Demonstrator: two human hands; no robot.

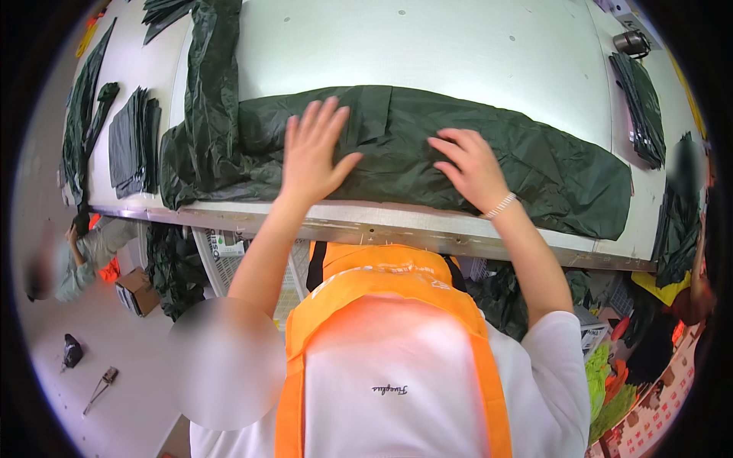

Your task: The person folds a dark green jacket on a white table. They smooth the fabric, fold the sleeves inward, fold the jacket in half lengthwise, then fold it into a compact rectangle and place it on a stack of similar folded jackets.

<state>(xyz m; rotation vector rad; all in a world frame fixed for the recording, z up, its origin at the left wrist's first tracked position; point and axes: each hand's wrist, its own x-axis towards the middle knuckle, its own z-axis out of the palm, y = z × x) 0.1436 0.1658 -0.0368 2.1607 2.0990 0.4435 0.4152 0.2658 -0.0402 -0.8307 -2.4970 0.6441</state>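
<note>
Spread along the front of the white worktable lies a dark green garment of thin, shiny fabric, perhaps rainwear. It is folded into a long, wrinkled strip, and one narrow length of it runs away from me at the left. My left hand rests over its left-middle part with the fingers spread. To the right, my right hand is over the same cloth, its fingers slightly bent and apart, with a light bracelet at the wrist. Neither hand grips the fabric; whether the palms press on it, I cannot tell.
Stacks of folded dark green pieces lie on the left and right of the white table. A dark metal cylinder stands at the far right. Below the edge are a white crate and a cardboard box. People work at both sides.
</note>
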